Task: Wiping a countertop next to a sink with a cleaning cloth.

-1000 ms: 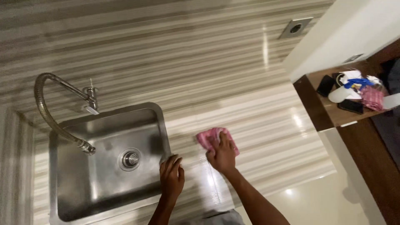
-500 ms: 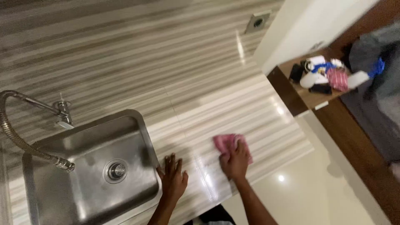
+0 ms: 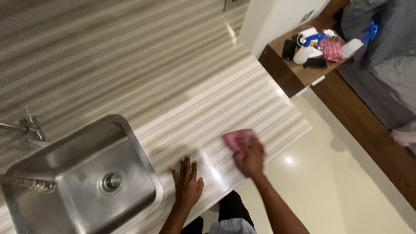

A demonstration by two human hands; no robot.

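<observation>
Around the hands: a steel sink [image 3: 78, 173] sunk into the striped table [image 3: 225, 104], its round drain [image 3: 112, 181] near the middle, and a tap base [image 3: 34, 128] at the back edge, the spout cut off by the frame. Off to the right, across a strip of glossy pale floor [image 3: 329, 190], a low wooden shelf [image 3: 303, 73] crowded with small things: white spray bottles with blue triggers [image 3: 359, 39], a folded pink checked cloth [image 3: 331, 50], two dark flat devices [image 3: 315, 63] and some white cable. Beyond it, grey bedding [image 3: 385, 65]. Nothing standing between the hands and the bare table surface around them.

Left hand [image 3: 187, 184] released, laid flat on the table with fingers spread, just beside the sink's right rim. Right hand [image 3: 250, 157] pressed down on a pink cloth [image 3: 236, 138], fingers curled over its near part (blurred, so the exact grip cannot be told). Cloth lying near the table's front edge, well apart from the sink, crumpled into a small soft wad, plain pink, its far end sticking out past the fingers toward the wall.
</observation>
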